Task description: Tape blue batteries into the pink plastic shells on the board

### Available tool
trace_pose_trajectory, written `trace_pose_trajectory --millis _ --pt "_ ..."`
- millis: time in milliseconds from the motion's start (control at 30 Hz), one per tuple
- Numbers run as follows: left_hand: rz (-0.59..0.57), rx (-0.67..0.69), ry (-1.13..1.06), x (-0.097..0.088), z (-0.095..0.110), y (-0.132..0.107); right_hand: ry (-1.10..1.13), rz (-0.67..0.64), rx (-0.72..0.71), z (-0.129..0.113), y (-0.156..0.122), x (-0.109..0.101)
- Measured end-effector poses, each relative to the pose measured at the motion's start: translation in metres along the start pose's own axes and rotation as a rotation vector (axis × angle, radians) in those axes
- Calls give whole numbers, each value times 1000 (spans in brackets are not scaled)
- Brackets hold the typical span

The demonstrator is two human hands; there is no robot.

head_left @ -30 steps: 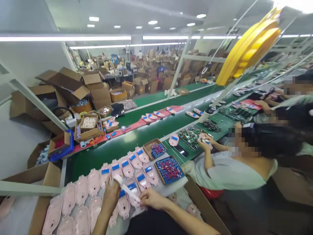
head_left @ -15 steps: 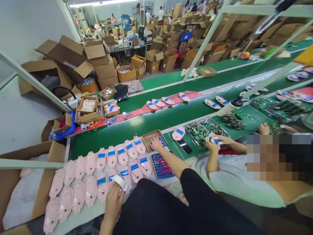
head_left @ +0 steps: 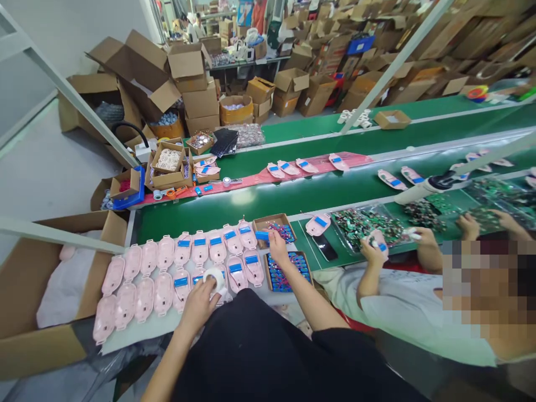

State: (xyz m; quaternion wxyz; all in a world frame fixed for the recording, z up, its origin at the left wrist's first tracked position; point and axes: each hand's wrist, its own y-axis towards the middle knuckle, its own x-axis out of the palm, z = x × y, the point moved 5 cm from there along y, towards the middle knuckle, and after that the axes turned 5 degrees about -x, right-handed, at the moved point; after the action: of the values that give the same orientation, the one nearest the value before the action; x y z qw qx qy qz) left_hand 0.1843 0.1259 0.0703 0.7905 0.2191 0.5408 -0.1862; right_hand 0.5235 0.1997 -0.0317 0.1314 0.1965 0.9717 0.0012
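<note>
My left hand (head_left: pixel 200 301) is closed around a white roll of tape (head_left: pixel 214 277), held just above the near row of pink plastic shells (head_left: pixel 167 273). Several shells lie in two rows on a white board, many with a blue battery in them. My right hand (head_left: pixel 276 245) is stretched out and pinches a blue battery (head_left: pixel 262 235) beside a small cardboard tray of batteries (head_left: pixel 274 225). A second tray of batteries (head_left: pixel 288 271) sits nearer to me, under my forearm.
A green conveyor belt (head_left: pixel 251 201) runs behind the board, with a red strip carrying more shells (head_left: pixel 307 165). A co-worker's hands (head_left: pixel 372 248) work on a shell to my right, by heaps of circuit boards (head_left: pixel 360 220). Open cardboard boxes (head_left: pixel 46 279) stand at left.
My right hand has drawn back from the far tray with a blue battery in its fingers. My left hand with the tape roll shifted slightly right, over the shells. The view tilted down.
</note>
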Motion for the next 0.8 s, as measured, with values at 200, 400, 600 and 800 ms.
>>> trace_pose_trajectory --millis 200,400,600,800 --pt "-108 127 40 -6 4 9 675 -289 408 -43 -80 45" --pt "-171 226 37 -17 11 11 520 -529 220 -91 -97 48" --pt "-177 274 78 -17 15 4 271 -613 89 -117 -89 43" --pt "-225 308 116 -11 19 -7 -174 -792 -116 -133 -88 61"
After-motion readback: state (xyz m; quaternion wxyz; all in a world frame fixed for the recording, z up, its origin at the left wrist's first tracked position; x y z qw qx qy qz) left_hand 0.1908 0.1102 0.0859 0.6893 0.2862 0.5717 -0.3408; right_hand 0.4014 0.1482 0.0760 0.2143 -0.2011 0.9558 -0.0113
